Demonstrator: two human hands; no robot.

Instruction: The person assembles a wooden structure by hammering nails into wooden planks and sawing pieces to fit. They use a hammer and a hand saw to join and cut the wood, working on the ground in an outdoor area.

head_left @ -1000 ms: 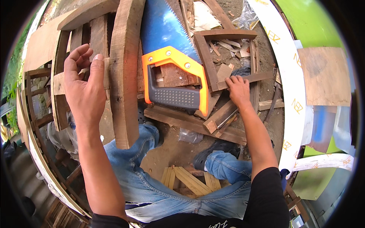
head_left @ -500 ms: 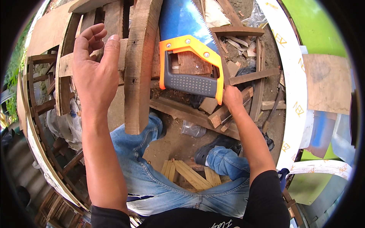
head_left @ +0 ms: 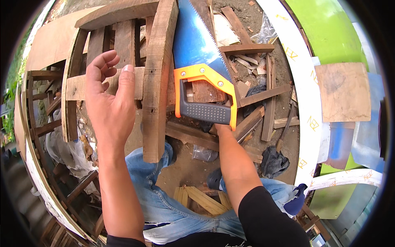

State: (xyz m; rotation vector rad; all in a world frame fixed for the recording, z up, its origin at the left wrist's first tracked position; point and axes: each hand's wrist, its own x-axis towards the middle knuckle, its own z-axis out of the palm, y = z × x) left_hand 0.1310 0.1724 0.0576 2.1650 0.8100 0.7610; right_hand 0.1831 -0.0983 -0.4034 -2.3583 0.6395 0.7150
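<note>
My left hand (head_left: 111,92) is raised beside an upright-looking thick wooden beam (head_left: 158,86), palm turned inward. Its fingers are loosely bent and the thumb stands apart, with nothing between them. A hand saw (head_left: 205,94) with a blue blade and an orange and black handle lies just right of that beam, teeth facing right. Below the saw's handle, my right hand (head_left: 223,128) reaches in among scrap wood. The handle covers most of it, so its fingers are hidden. A wooden crosspiece (head_left: 76,88) passes behind my left hand and meets the beam.
Loose wood pieces (head_left: 265,95) and black plastic (head_left: 275,161) litter the ground at right. A white curved board (head_left: 304,136) borders that side, with a green panel (head_left: 329,29) beyond. Slatted wooden frames (head_left: 45,103) stand at left. Yellowish wood strips (head_left: 203,199) lie between my legs.
My right hand has moved left, from beside the saw handle's lower corner to beneath the handle. My left hand stays raised and empty. The view has shifted, so the wood and saw appear lower.
</note>
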